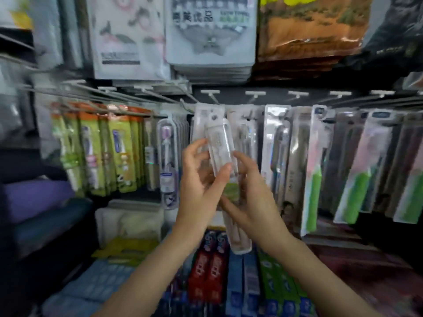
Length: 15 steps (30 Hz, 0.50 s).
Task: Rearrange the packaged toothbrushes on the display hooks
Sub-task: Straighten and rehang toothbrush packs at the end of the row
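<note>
A clear packaged toothbrush stands upright in front of the middle of the hook row, its top near a display hook. My left hand pinches its left side with thumb and fingers. My right hand holds its right side and lower part, which runs down behind both hands to a rounded end. More packaged toothbrushes hang on the hooks: a green and orange group at left, a clear purple one, grey ones, and green-handled ones at right.
Bagged goods hang on the row above. Boxed toothpaste lies on the shelf below my forearms. Folded purple cloth sits at the left and white packets lie under the left hooks. The frame is motion-blurred.
</note>
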Each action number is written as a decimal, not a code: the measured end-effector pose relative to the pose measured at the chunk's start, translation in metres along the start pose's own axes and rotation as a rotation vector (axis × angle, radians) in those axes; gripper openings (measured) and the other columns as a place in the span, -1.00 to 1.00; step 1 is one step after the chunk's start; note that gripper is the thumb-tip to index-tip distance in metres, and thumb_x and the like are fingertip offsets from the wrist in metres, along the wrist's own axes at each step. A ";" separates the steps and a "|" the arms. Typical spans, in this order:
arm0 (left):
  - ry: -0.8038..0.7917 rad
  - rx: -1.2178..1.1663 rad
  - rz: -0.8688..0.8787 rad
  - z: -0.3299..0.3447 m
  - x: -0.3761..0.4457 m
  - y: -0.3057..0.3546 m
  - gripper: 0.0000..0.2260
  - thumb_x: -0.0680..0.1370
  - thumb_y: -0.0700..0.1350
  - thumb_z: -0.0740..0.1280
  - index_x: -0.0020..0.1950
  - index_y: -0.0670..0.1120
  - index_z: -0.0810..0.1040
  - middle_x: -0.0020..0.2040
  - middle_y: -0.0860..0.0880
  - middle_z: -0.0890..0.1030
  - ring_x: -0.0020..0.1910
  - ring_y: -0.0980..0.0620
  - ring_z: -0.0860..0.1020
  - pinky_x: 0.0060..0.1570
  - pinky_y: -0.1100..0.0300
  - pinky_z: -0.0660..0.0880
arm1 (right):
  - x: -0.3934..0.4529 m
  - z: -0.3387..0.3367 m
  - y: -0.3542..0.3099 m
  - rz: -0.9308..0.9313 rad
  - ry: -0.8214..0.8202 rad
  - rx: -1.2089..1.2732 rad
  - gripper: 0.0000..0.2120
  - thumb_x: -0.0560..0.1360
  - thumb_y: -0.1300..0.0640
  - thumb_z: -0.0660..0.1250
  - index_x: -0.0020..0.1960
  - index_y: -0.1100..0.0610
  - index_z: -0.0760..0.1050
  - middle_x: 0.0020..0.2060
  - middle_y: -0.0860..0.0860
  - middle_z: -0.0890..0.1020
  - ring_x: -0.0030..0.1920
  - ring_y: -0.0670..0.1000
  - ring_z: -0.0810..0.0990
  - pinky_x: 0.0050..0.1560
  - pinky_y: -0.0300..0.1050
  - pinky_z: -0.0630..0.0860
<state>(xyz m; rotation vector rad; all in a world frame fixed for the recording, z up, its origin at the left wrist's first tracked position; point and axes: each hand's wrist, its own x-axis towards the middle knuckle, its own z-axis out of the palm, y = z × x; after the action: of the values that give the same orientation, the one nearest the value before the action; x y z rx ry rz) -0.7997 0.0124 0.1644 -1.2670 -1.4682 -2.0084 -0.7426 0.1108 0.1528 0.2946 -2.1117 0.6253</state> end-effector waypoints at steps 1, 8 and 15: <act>0.020 0.019 -0.013 -0.012 0.004 -0.002 -0.62 0.50 -0.20 0.32 0.23 0.05 0.29 0.06 0.09 0.52 -0.06 0.25 0.57 -0.10 0.42 0.46 | 0.005 0.012 -0.004 0.000 -0.010 0.006 -0.33 0.48 0.03 0.33 0.43 -0.11 0.00 0.31 0.00 0.39 0.22 -0.14 0.44 0.16 -0.25 0.44; 0.017 0.101 -0.009 -0.068 0.038 -0.014 -0.60 0.52 -0.28 0.30 0.32 -0.13 0.27 0.03 0.21 0.44 -0.07 0.44 0.51 -0.14 0.51 0.42 | 0.026 0.034 -0.008 0.017 0.076 -0.066 -0.59 0.51 -0.07 0.20 0.31 0.02 0.30 0.13 -0.10 0.32 0.09 -0.25 0.41 0.08 -0.27 0.47; -0.037 0.152 0.041 -0.066 0.063 -0.034 -0.58 0.51 -0.14 0.33 0.32 0.05 0.27 0.20 0.00 0.48 0.07 0.12 0.55 0.03 0.21 0.53 | 0.026 0.025 -0.007 0.099 0.160 -0.149 -0.69 0.53 0.09 0.22 0.27 0.07 0.33 0.11 -0.09 0.33 0.10 -0.26 0.40 -0.03 -0.52 0.40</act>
<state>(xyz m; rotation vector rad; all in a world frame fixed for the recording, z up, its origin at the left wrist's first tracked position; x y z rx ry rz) -0.8871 -0.0188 0.1918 -1.2657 -1.5666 -1.8185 -0.7727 0.0923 0.1642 0.0554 -2.0140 0.5271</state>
